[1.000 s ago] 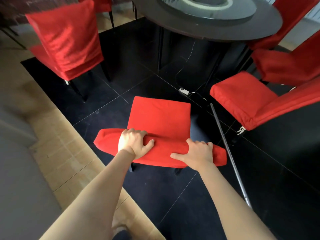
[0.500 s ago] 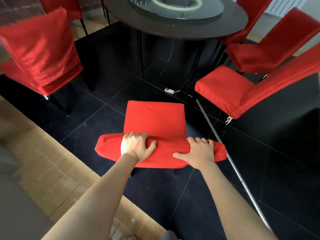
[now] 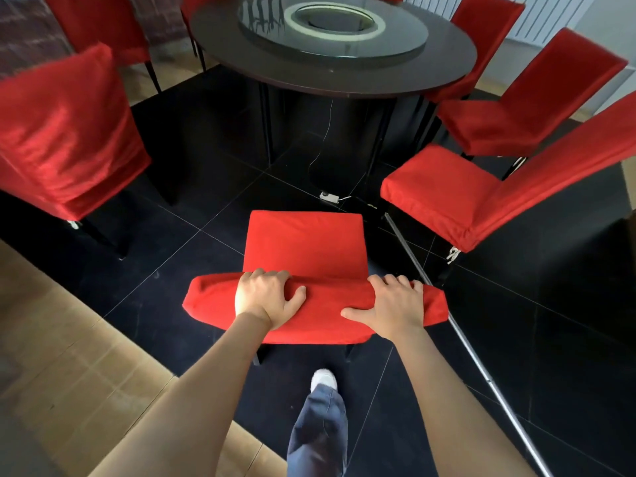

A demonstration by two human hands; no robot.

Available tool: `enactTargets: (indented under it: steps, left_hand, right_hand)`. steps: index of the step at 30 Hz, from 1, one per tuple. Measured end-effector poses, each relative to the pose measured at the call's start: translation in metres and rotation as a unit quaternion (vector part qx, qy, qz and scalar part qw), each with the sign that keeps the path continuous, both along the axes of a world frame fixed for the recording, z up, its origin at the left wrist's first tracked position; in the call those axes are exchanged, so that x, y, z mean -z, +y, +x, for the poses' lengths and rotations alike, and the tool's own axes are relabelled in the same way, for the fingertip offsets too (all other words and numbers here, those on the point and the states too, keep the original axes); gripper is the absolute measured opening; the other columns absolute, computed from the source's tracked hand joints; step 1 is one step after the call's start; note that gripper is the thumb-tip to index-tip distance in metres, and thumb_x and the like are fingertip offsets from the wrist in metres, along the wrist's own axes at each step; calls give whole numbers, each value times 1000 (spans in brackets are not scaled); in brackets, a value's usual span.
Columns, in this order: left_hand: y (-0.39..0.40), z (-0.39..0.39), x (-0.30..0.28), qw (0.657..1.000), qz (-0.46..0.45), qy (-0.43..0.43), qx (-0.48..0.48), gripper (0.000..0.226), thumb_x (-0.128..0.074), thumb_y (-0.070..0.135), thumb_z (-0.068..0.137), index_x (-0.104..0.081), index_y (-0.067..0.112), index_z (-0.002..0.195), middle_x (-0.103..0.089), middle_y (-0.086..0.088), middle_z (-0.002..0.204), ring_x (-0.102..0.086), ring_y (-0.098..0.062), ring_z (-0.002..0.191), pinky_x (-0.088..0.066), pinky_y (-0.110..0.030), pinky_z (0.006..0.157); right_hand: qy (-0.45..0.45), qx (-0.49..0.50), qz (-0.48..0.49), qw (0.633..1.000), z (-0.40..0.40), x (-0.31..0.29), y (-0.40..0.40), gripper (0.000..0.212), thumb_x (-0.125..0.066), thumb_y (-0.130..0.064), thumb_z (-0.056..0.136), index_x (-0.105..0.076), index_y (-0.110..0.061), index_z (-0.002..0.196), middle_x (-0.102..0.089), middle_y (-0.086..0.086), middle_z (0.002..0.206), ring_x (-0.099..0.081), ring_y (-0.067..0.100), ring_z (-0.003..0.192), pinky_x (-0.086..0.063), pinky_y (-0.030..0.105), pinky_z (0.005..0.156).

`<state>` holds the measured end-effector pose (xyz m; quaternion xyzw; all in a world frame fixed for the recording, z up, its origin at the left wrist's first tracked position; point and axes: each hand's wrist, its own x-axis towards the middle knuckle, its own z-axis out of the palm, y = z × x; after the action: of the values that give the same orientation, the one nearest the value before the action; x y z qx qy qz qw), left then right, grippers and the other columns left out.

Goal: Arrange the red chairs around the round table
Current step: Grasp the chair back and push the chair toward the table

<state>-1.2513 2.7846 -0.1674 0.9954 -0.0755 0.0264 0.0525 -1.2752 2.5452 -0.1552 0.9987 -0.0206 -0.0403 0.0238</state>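
Both the left hand [image 3: 266,299] and right hand [image 3: 390,306] grasp the padded top of a red fabric-covered chair [image 3: 304,246], its square seat facing the dark round table [image 3: 334,53].

- A dining room, likely in a restaurant — a large dark round table [image 3: 330,63] fills the middle.
- A glass turntable [image 3: 334,29] sits on the tabletop, the kind used for shared dishes.
- Matching chairs in red fabric covers [image 3: 537,94] ring the table — several identical ones.
- Glossy black floor tiles [image 3: 550,339] under the table, tan tiles [image 3: 69,356] bordering them; a brick wall [image 3: 20,39] behind.
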Motion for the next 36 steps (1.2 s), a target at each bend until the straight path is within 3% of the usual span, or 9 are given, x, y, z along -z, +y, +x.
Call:
enactTargets:
  steps: [36]
  left_hand:
    - [-16,245,-6,1000,-13,-9,-15,80,-8,65,72,-70,24,101,-71,5,88,-60,-20,85,-41,-33,79]
  right_hand:
    - [1,-3,14,1000,246,1,-14,115,-13,-99,47,-60,-25,121,-64,0,111,-53,25,112,-30,47,100]
